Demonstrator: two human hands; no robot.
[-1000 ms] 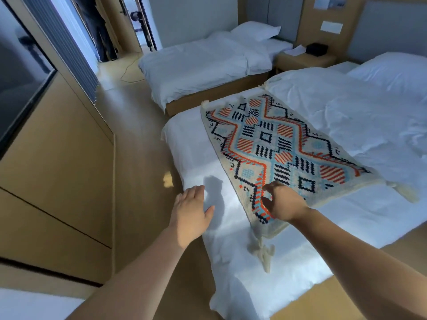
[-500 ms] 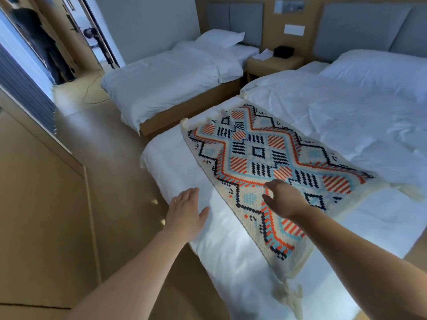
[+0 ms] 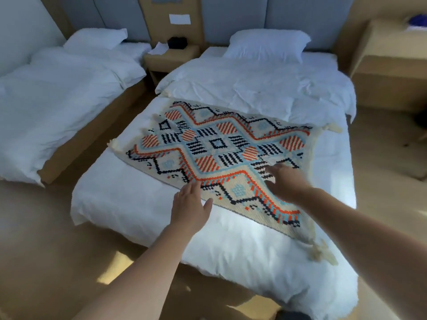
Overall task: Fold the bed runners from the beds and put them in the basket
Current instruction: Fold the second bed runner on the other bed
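Bed runner, cream woven cloth with an orange, pale-blue and black diamond pattern and tasselled corners [image 3: 219,155]: lies spread flat and skewed across the foot half of the nearer white-sheeted bed [image 3: 147,204], one tasselled corner [image 3: 322,250] trailing toward the bed's near edge. Judgement: it is laid out flat so that edges can be matched for the first fold; no fold is visible yet. Left hand [image 3: 190,205]: open, fingers extended and together, palm down, fingertips at the runner's near long edge; whether it presses the cloth or hovers just above cannot be told. Right hand [image 3: 283,181]: open, fingers spread, palm down on the patterned surface near the middle of the near half; it appears to rest on the cloth rather than pinch it. Both forearms reach forward from the bottom of the view, roughly parallel, wrists straight. Judgement: hands are positioned to flatten or square the cloth, or to find an edge to lift. Second white bed [image 3: 60,93], at left, carries no runner in view. No basket visible.
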